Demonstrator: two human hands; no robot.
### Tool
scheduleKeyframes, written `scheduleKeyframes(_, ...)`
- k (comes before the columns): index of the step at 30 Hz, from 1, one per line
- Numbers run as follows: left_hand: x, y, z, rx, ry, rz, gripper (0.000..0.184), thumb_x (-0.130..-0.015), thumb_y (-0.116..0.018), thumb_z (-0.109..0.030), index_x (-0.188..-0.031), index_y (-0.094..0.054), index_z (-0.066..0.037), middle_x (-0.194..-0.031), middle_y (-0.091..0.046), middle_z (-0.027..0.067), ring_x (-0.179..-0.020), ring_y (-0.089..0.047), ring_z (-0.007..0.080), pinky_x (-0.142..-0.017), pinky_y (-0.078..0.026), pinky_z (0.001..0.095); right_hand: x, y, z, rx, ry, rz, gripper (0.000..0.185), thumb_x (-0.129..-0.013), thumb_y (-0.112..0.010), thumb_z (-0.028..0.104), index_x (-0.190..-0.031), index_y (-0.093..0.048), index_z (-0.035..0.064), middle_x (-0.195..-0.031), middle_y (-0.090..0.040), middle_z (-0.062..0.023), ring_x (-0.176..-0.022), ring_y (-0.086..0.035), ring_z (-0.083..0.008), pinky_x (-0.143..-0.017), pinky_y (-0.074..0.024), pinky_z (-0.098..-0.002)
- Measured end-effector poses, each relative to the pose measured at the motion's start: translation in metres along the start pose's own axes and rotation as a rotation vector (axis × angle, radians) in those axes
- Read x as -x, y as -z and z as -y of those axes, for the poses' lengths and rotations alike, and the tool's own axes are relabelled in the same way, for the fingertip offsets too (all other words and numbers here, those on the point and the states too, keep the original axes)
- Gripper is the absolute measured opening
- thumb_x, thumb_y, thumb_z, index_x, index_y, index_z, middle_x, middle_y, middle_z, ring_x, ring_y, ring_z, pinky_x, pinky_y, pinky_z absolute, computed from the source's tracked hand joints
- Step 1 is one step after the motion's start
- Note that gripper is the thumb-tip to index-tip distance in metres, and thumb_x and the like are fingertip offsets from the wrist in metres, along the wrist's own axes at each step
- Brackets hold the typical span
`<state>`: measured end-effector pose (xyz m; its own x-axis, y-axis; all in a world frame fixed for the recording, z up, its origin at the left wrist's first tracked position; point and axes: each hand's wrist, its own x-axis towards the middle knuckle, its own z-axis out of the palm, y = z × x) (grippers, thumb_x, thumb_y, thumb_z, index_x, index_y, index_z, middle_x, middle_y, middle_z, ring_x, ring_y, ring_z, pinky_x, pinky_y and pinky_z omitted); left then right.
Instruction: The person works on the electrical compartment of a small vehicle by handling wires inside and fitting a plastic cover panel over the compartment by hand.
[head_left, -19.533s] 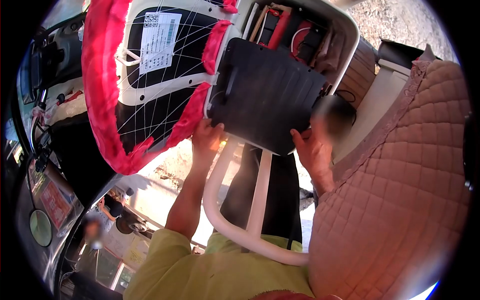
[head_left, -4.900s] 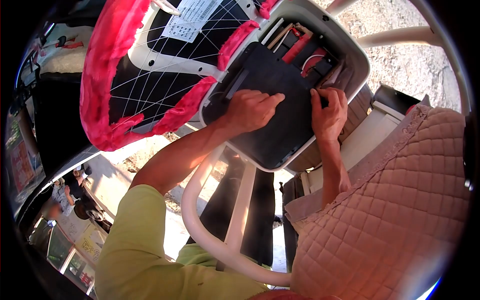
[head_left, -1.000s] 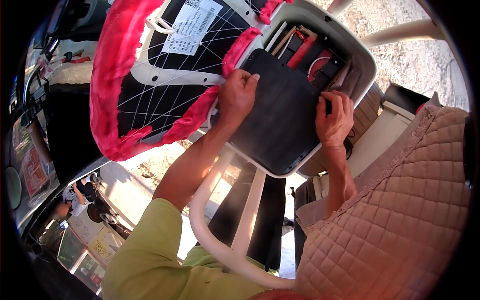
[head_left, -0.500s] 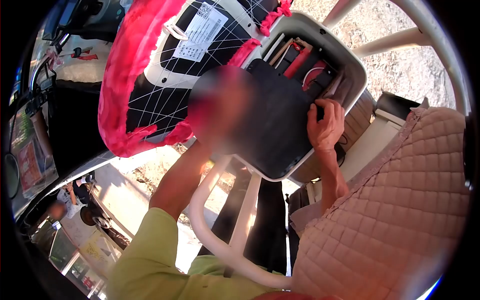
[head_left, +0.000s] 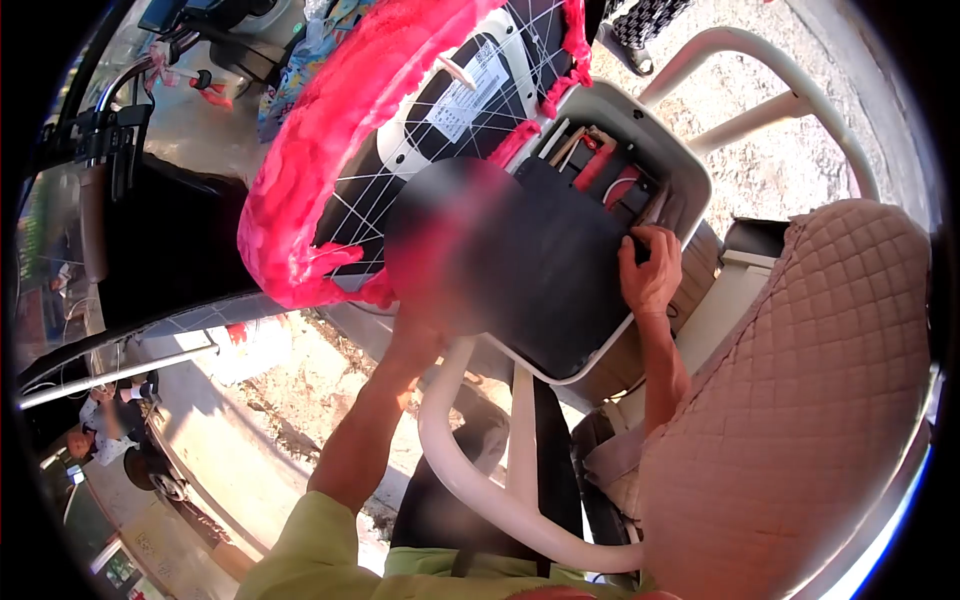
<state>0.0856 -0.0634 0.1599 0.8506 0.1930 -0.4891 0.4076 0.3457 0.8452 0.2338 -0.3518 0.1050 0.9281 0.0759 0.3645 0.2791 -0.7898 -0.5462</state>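
My right hand (head_left: 652, 268) is at the right edge of a flat black cover (head_left: 570, 260), its thumb and bent fingers closed on that edge. The cover lies over part of a grey storage box (head_left: 692, 180). My left hand (head_left: 432, 318) is at the cover's left side, beside the raised seat; a blurred patch hides its fingers. The seat's pink plush cover (head_left: 300, 190) is laced with white strings across a black underside bearing a white label (head_left: 468, 92). In the box's uncovered part are red items (head_left: 596, 165) and cables.
White tubular rails (head_left: 480, 490) curve below and to the right of the box. A quilted beige seat back (head_left: 790, 400) stands at the right. Handlebars (head_left: 125, 115) are at the upper left. One person's foot (head_left: 635, 60) shows at the top; another person (head_left: 105, 420) is at the far left.
The view has shifted, so the box and seat sit slightly lower in frame. My hands stay on the same sides of the black cover. A foot has come into view at the top.
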Motion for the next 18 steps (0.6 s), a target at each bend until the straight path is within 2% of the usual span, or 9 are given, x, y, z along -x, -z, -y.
scheduleKeyframes(4, -0.011, 0.017, 0.044, -0.089, -0.096, 0.141, 0.019, -0.104, -0.057, -0.021, -0.097, -0.061, -0.004, -0.051, -0.038, -0.0006, -0.043, -0.034, 0.0079, -0.043, -0.027, 0.0256, 0.004, -0.003, -0.001, -0.067, -0.004, -0.005, 0.016, -0.082, -0.073, 0.014, -0.095, -0.066, 0.0081, -0.099, -0.066, -0.0074, -0.095, -0.063, -0.0291, -0.083, -0.051, -0.038)
scheduleKeyframes(5, -0.008, 0.007, 0.025, 0.064, 0.015, 0.164, 0.019, -0.105, -0.057, -0.021, -0.097, -0.061, -0.004, -0.051, -0.038, -0.0006, -0.044, -0.034, 0.008, -0.043, -0.028, 0.0254, 0.004, -0.005, -0.002, -0.056, -0.002, 0.0, 0.016, -0.083, -0.073, 0.014, -0.096, -0.066, 0.0078, -0.099, -0.066, -0.0076, -0.094, -0.064, -0.0286, -0.083, -0.051, -0.0378)
scheduleKeyframes(8, -0.014, 0.015, 0.023, 0.422, 0.322, 0.3, 0.023, -0.106, -0.054, -0.025, -0.099, -0.061, -0.004, -0.05, -0.037, -0.001, -0.044, -0.035, 0.0081, -0.043, -0.029, 0.0255, 0.007, -0.006, -0.004, -0.044, -0.017, 0.026, 0.015, -0.084, -0.072, 0.015, -0.096, -0.066, 0.0074, -0.097, -0.065, -0.0077, -0.092, -0.064, -0.0272, -0.083, -0.051, -0.0374)
scheduleKeyframes(12, -0.018, 0.006, 0.019, 0.203, 0.221, 0.509, 0.031, -0.107, -0.05, -0.031, -0.1, -0.06, -0.003, -0.05, -0.037, -0.0015, -0.042, -0.033, 0.0087, -0.041, -0.028, 0.0264, 0.006, -0.005, -0.002, -0.029, -0.017, 0.046, 0.014, -0.085, -0.071, 0.016, -0.094, -0.065, 0.0073, -0.094, -0.064, -0.0073, -0.09, -0.063, -0.0256, -0.081, -0.0509, -0.0365)
scheduleKeyframes(14, -0.025, 0.007, 0.03, 0.342, 0.283, 0.651, 0.032, -0.107, -0.05, -0.033, -0.1, -0.061, -0.004, -0.05, -0.037, -0.0016, -0.041, -0.031, 0.0088, -0.041, -0.026, 0.0268, 0.009, -0.008, -0.005, -0.038, 0.003, 0.038, 0.013, -0.086, -0.07, 0.016, -0.094, -0.065, 0.0071, -0.093, -0.063, -0.0076, -0.087, -0.063, -0.0258, -0.079, -0.0508, -0.0363)
scheduleKeyframes(15, -0.031, 0.006, 0.036, 0.378, 0.237, 0.711, 0.033, -0.107, -0.05, -0.034, -0.1, -0.061, -0.004, -0.05, -0.038, -0.0019, -0.04, -0.03, 0.0087, -0.041, -0.024, 0.0268, 0.012, -0.01, -0.006, -0.051, -0.007, 0.036, 0.013, -0.086, -0.07, 0.016, -0.095, -0.065, 0.0071, -0.093, -0.063, -0.0078, -0.087, -0.063, -0.0259, -0.079, -0.0508, -0.0364)
scheduleKeyframes(18, -0.051, 0.008, 0.058, 0.54, 0.243, 0.789, 0.033, -0.107, -0.05, -0.035, -0.1, -0.061, -0.005, -0.05, -0.039, -0.0021, -0.04, -0.033, 0.009, -0.041, -0.024, 0.0262, 0.012, -0.008, -0.016, -0.018, 0.0, 0.052, 0.014, -0.088, -0.069, 0.018, -0.096, -0.065, 0.0069, -0.093, -0.063, -0.0088, -0.086, -0.064, -0.026, -0.078, -0.0509, -0.037)
